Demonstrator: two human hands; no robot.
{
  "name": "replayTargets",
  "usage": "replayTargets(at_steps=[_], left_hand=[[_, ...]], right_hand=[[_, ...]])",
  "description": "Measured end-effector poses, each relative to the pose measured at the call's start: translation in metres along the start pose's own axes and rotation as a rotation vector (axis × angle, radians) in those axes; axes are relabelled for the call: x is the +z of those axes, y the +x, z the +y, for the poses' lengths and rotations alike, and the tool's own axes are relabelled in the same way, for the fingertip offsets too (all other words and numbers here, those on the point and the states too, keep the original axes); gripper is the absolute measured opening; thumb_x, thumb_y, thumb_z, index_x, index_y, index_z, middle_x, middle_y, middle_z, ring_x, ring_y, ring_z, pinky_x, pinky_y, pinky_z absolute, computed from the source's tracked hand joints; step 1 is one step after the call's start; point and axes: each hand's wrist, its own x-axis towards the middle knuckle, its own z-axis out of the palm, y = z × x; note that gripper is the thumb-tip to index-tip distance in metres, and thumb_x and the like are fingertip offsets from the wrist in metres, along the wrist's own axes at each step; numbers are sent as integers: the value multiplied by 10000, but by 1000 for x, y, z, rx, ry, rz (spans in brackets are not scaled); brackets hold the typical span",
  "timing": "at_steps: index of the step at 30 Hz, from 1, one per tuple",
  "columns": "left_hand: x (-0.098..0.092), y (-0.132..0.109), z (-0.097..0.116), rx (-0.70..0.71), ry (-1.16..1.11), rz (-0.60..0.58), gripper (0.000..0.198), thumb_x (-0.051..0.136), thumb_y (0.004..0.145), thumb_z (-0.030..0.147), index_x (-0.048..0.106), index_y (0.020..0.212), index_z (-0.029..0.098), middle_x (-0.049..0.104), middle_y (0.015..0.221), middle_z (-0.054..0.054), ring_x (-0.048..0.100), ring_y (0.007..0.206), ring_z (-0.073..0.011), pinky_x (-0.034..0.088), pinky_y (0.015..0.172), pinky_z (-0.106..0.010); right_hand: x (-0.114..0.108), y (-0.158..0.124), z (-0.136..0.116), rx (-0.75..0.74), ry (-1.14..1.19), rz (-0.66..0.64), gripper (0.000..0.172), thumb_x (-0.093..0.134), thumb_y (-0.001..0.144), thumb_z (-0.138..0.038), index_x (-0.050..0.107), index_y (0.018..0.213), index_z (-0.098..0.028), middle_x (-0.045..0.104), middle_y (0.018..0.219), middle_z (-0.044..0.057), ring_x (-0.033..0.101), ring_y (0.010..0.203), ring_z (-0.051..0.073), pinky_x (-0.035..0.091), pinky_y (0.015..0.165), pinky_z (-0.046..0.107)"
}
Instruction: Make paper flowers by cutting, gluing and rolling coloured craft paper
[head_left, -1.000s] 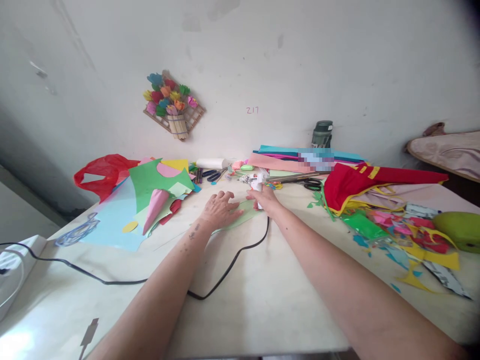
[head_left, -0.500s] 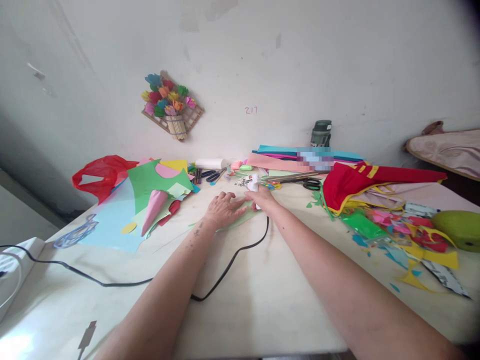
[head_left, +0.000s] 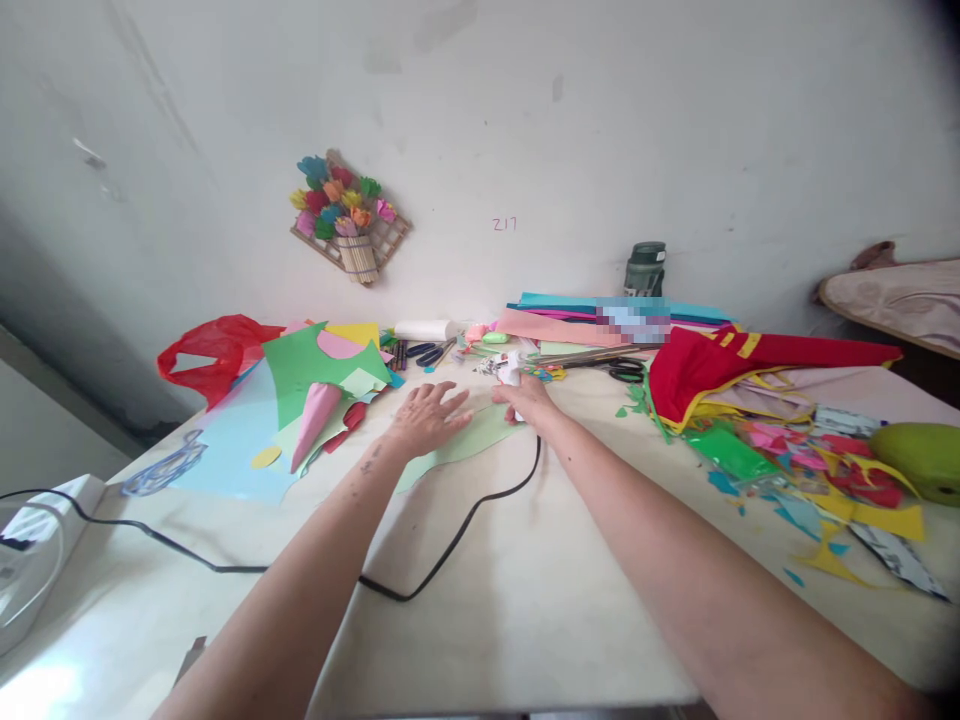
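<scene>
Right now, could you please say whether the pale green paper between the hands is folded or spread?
Spread: the pale green paper lies flat on the table, its curved edge showing.

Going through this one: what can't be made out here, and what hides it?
All in the head view:
White tool: grip hidden by the right hand.
Black cord: one stretch behind the left forearm.
Green paper: partly covered by the left hand.
Power strip: cut off by the left edge.
Bottle: base behind stacked sheets.

left hand (head_left: 429,418) has shifted left, exposing more pale green paper (head_left: 466,446)
</scene>
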Motion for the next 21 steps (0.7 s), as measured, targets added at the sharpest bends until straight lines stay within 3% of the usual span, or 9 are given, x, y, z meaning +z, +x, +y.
replayTargets(at_steps=[3,7,13,21], left_hand=[[-8,-16,-23,-49,-31,-8,490,220,840,516,422,1255,350,418,1280,-21,390,1058,-233,294,904,-395],[-16,-31,-41,-31,-128,-25,379,397,796,453,601,1068,287,562,1078,-39,452,982,-210,337,872,-350],[-17,-40,-48,-135,-320,-75,248,541,662,399,640,777,203,613,802,-26,539,747,-159,415,667,-253],[-5,-45,-53,-190,-408,-75,203,529,643,350,628,714,188,625,756,-19,547,688,-143,421,623,-233]], right_hand=[[1,2,2,-4,42,10,216,564,687,-258,481,859,-156,639,799,69,466,309,69,390,300,214],[1,3,0,-38,119,-14,204,560,712,-269,478,864,-160,645,779,59,453,300,61,375,294,204],[-1,-5,-7,-92,161,-161,206,602,707,-277,492,822,-146,667,717,48,427,288,50,342,292,188],[-15,-17,-7,-112,70,-431,300,621,698,-408,524,756,-130,648,632,44,389,269,42,294,263,176]])
